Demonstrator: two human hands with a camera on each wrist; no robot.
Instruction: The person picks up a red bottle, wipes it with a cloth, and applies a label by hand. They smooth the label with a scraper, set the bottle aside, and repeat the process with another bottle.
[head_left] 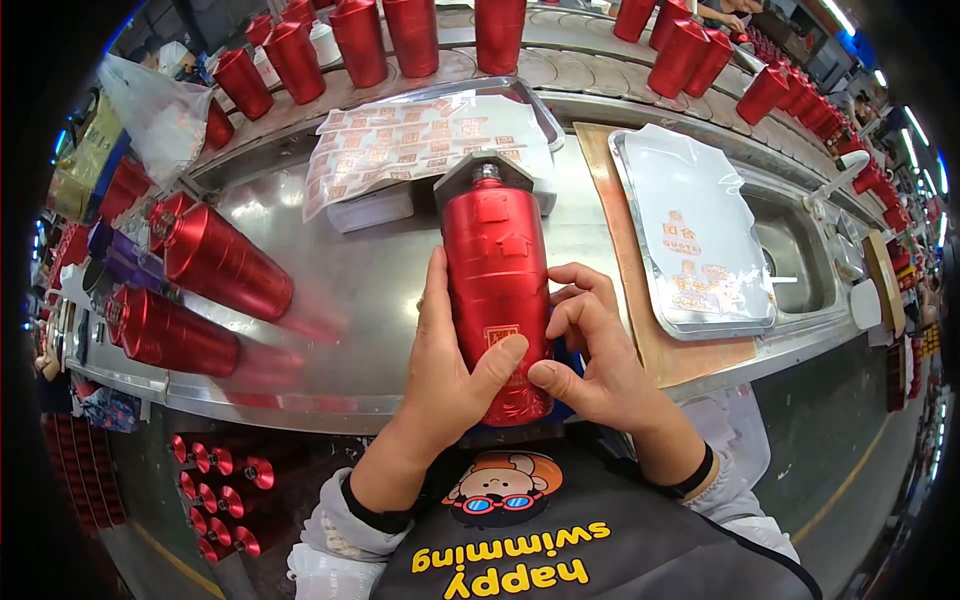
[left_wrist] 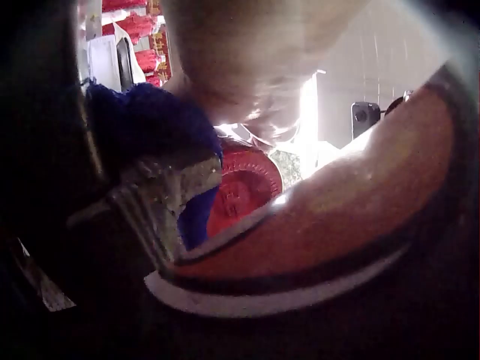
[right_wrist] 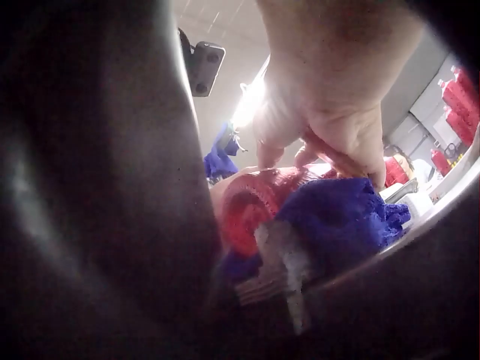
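A glossy red bottle (head_left: 495, 260) lies in front of me, its bare threaded neck pointing away and its base towards my apron. My left hand (head_left: 440, 370) holds its left side, thumb across the front beside a small square gold-and-red label (head_left: 502, 338). At the right side, my right hand (head_left: 600, 360) has loosely bent fingers, with thumb and fingertips right at the bottle's edge. Behind the neck is a dark angular support (head_left: 455, 185). A blue cloth (right_wrist: 337, 214) lies under the bottle, whose round embossed base (left_wrist: 244, 191) shows in the left wrist view.
Two red bottles (head_left: 225, 262) (head_left: 180, 335) lie at the left of the steel table (head_left: 340, 370). Behind stands a tray with a printed label sheet (head_left: 400, 140); another sheet-covered tray (head_left: 690, 240) is at right, beside a sink (head_left: 800, 270). Red bottles line the conveyor (head_left: 580, 70).
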